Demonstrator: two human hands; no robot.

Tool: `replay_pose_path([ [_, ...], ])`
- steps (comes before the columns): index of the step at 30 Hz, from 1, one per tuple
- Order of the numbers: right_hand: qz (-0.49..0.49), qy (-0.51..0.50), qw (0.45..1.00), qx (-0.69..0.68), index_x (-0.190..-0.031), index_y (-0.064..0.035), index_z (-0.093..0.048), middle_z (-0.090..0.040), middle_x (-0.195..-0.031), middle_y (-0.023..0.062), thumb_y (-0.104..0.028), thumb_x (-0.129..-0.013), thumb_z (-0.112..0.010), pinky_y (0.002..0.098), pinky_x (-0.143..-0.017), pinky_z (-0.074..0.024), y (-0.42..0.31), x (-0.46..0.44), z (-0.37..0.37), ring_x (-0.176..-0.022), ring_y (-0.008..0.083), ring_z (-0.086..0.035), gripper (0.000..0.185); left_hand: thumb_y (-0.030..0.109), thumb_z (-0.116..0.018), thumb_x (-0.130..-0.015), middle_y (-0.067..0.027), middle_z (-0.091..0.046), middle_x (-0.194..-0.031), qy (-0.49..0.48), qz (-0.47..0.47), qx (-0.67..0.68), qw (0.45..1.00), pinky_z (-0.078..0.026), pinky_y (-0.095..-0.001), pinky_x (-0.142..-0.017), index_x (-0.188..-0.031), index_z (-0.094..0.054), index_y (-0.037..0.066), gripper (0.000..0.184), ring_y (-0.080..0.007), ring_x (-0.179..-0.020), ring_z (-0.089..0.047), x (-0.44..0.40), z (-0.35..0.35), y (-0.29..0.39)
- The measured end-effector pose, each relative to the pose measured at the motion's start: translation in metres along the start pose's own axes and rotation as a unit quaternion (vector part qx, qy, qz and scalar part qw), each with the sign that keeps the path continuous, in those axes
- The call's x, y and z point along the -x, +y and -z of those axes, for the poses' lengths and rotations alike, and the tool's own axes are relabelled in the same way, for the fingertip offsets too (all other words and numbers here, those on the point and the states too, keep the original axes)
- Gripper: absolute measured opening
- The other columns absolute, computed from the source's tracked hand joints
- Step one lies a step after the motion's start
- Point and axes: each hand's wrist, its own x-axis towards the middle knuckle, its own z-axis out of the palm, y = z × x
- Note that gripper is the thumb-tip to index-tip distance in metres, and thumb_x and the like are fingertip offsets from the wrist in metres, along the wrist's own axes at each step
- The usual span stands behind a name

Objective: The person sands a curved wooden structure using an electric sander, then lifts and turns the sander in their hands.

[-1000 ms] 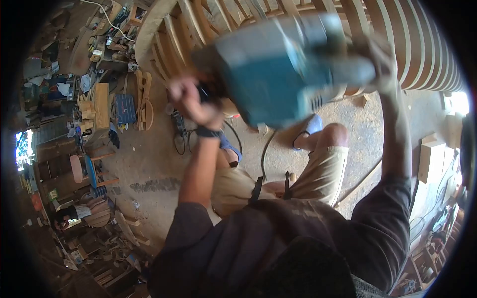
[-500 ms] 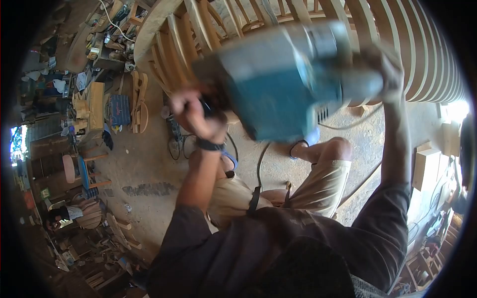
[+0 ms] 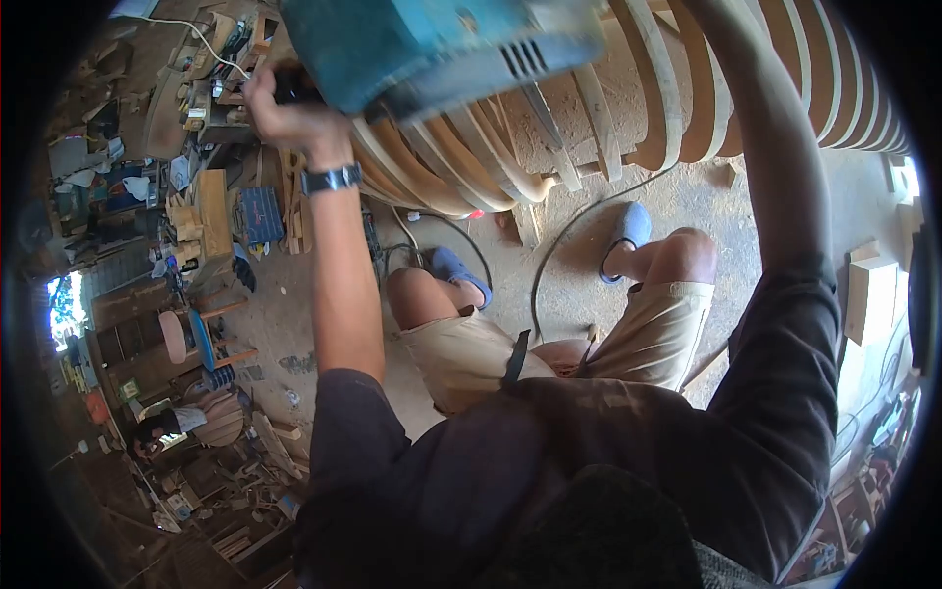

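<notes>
Ribbed wooden frame (image 3: 659, 88): curved pale ribs, far middle to far right
Teal power tool (image 3: 422, 44): far side, left of centre, seen against the ribs and cut off by the view's edge; contact with them cannot be told; judged heavy, front-loaded perhaps, its hard casing stiff and rather smooth, so best carried by its handles with both hands, not by the shell
Right forearm (image 3: 770, 137): raised, reaching far; right hand beyond the view, its fingers and hold cannot be told
Dark cord (image 3: 537, 285): on the floor (image 3: 285, 324), between the feet; link to the tool not shown
Left hand (image 3: 304, 123): far left, blurred; fingers curled round the black grip (image 3: 294, 83), a sound place to hold
Vent slots (image 3: 523, 61): on the tool's near right; judged best left uncovered
</notes>
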Motion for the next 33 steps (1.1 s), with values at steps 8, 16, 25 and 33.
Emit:
replay_pose_path([
  [8,0.122,0.076,0.990,0.013,-0.079,-0.0058,-0.058,-0.059,-0.080,0.0094,-0.025,-0.048,-0.076,0.0389,-0.063,-0.0426,0.011,0.165,-0.022,-0.069,0.0289,-0.058,0.041,0.023,-0.055,-0.088,-0.0073,-0.053,-0.087,-0.125,-0.144,-0.178,0.965,-0.041,-0.0275,-0.065,-0.090,-0.052,0.006,0.018,-0.0147,-0.072,-0.050,0.176,0.083,0.016],
  [16,0.007,0.179,0.980,0.083,-0.077,-0.0053,-0.058,-0.061,-0.090,0.0117,-0.029,-0.063,-0.074,0.0417,-0.077,-0.0473,-0.031,0.274,-0.077,-0.082,0.0308,-0.062,0.032,0.021,-0.051,-0.091,-0.0107,-0.052,-0.101,-0.004,0.094,-0.184,0.978,-0.042,-0.0348,-0.084,-0.101,-0.049,0.003,0.021,-0.0204,-0.092,-0.050,0.268,0.139,0.011],
  [25,-0.283,0.182,0.940,0.053,-0.113,-0.0054,-0.059,-0.054,-0.110,0.0206,-0.006,-0.073,-0.076,0.0455,-0.094,-0.0401,-0.081,0.305,-0.102,-0.111,0.0362,-0.045,0.044,0.019,-0.059,-0.085,-0.0003,-0.051,-0.076,0.184,0.266,-0.117,0.939,-0.039,-0.0242,-0.058,-0.092,-0.050,0.010,0.015,-0.0109,-0.065,-0.047,0.282,0.123,0.028],
  [33,-0.381,0.205,0.721,-0.541,-0.135,-0.0045,-0.026,-0.049,-0.125,0.0234,0.006,-0.069,-0.064,0.0460,-0.091,-0.0525,-0.085,0.312,-0.093,-0.108,0.0348,-0.059,0.077,0.022,-0.060,-0.085,0.0004,-0.058,-0.082,0.126,0.554,-0.032,0.822,-0.044,-0.0223,-0.059,-0.086,-0.057,0.013,0.009,-0.0113,-0.067,-0.053,0.267,0.177,0.044],
])
